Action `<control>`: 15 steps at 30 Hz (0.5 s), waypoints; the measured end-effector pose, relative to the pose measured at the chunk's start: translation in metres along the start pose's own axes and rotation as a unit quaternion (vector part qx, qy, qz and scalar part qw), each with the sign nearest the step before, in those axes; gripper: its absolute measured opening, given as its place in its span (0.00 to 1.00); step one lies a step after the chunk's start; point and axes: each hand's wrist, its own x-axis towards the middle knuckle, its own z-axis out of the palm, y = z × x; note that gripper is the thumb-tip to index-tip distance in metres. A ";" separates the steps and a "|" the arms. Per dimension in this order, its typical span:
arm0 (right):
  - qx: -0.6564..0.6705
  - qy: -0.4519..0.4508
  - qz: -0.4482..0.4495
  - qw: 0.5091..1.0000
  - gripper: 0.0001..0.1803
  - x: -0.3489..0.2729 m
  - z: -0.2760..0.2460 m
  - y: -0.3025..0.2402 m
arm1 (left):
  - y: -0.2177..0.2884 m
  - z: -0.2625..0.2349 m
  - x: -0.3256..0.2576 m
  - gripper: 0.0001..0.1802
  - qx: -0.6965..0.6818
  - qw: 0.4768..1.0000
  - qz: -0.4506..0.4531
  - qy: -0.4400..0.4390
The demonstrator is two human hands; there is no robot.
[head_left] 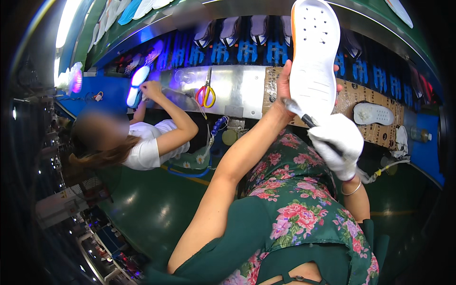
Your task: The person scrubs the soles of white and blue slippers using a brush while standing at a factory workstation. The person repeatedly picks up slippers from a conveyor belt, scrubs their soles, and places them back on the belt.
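Note:
Upright in front of me stands a white shoe sole (314, 57) with a row of holes at its upper part and an orange edge on its left side. My bare left hand (283, 88) holds it from behind, with the thumb at its left edge and fingertips showing past the right edge. My right hand (338, 142), in a white glove, is closed around the dark handle of a brush (306, 118). The brush head is by the lower left of the sole, close to my left wrist; whether it touches the sole I cannot tell.
Another white sole (373, 114) lies on the cardboard (349, 102) to the right, near a plastic bottle (420, 135). Scissors (206, 94) with red and yellow handles rest on the metal bench (237, 85). A co-worker (154, 142) handles a sole at left. Shoes on blue holders (247, 50) line the back.

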 end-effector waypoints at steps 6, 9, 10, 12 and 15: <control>-0.031 0.053 -0.009 0.998 0.13 -0.002 -0.003 0.015 | 0.006 0.000 0.012 0.58 -0.008 0.997 -0.031 -0.074; -0.015 -0.023 -0.030 0.999 0.13 -0.012 0.005 0.007 | 0.014 -0.009 0.013 0.62 -0.062 0.993 -0.065 -0.080; 0.018 -0.028 -0.039 0.999 0.11 -0.008 0.002 0.005 | 0.020 -0.008 0.011 0.65 -0.060 0.992 -0.085 -0.076; 0.115 -0.027 -0.005 0.993 0.12 -0.007 -0.006 0.014 | 0.026 -0.002 0.009 0.66 -0.073 0.987 -0.106 -0.092; 0.056 0.023 0.059 0.996 0.13 -0.022 -0.001 0.025 | 0.030 0.000 0.015 0.65 -0.013 0.984 -0.162 -0.074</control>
